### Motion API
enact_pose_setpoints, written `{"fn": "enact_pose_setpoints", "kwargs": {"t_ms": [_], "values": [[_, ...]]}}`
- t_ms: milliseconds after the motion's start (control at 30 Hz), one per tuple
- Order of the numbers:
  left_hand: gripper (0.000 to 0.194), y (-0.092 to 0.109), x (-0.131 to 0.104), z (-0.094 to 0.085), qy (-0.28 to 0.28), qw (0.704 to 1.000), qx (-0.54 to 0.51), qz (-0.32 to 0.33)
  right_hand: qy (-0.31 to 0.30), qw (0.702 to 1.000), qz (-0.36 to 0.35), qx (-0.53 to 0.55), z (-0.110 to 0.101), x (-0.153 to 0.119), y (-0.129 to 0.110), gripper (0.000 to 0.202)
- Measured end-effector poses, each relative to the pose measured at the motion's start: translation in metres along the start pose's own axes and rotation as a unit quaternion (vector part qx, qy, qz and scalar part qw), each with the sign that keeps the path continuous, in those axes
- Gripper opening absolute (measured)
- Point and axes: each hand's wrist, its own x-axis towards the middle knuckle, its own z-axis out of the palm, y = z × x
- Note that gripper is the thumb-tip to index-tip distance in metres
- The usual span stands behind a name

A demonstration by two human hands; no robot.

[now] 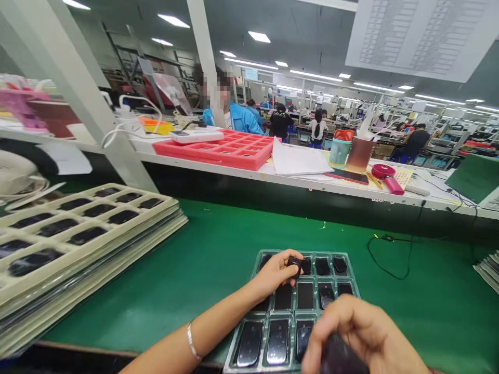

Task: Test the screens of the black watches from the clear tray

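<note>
My left hand, with a silver bracelet on its wrist, reaches over the far row of a clear plastic tray. Its thumb and fingers close on a small black rounded piece. In the tray's compartments lie several dark, glossy, flat pieces; some compartments show only a matte dark surface. Nearer the camera, my right hand curls around a dark rounded piece, blurred and cut off by the bottom edge. The right hand hides the tray's near right corner.
A stack of cream trays holding dark pieces stands on the green mat at left. A black cable lies at right. On the shelf behind are a red foam tray, papers and cups. People sit farther back.
</note>
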Motion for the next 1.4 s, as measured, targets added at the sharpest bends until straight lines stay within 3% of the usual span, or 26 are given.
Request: {"fn": "enact_pose_setpoints", "kwargs": {"t_ms": [133, 233, 300, 400, 600, 900, 1033, 1400], "values": [[0.035, 0.001, -0.003, -0.001, 0.012, 1.000, 0.002, 0.021, 0.077, 0.994, -0.037, -0.066, -0.050, 0.026, 0.010, 0.048], [0.044, 0.002, -0.005, 0.000, 0.012, 1.000, 0.000, 0.021, 0.146, 0.982, -0.013, -0.116, -0.098, 0.045, 0.028, 0.047], [0.043, 0.003, -0.006, 0.000, 0.014, 1.000, 0.005, 0.014, 0.148, 0.982, -0.004, -0.122, -0.122, 0.052, 0.039, 0.048], [0.035, 0.003, -0.006, 0.000, 0.012, 1.000, 0.015, 0.013, 0.133, 0.985, 0.000, -0.108, -0.142, 0.055, 0.052, 0.046], [0.036, 0.002, -0.005, -0.002, 0.017, 0.999, 0.015, 0.024, 0.159, 0.981, 0.004, -0.113, -0.147, 0.057, 0.059, 0.038], [0.034, -0.006, -0.002, 0.002, 0.035, 0.998, 0.002, 0.044, 0.123, 0.988, -0.011, -0.088, -0.146, 0.052, 0.059, 0.038], [0.043, -0.004, -0.003, 0.003, 0.034, 0.998, 0.016, 0.054, 0.126, 0.988, -0.012, -0.093, -0.145, 0.052, 0.059, 0.037], [0.036, 0.001, -0.004, 0.000, 0.018, 0.999, 0.018, 0.022, 0.122, 0.987, -0.013, -0.100, -0.149, 0.052, 0.062, 0.037]]}}
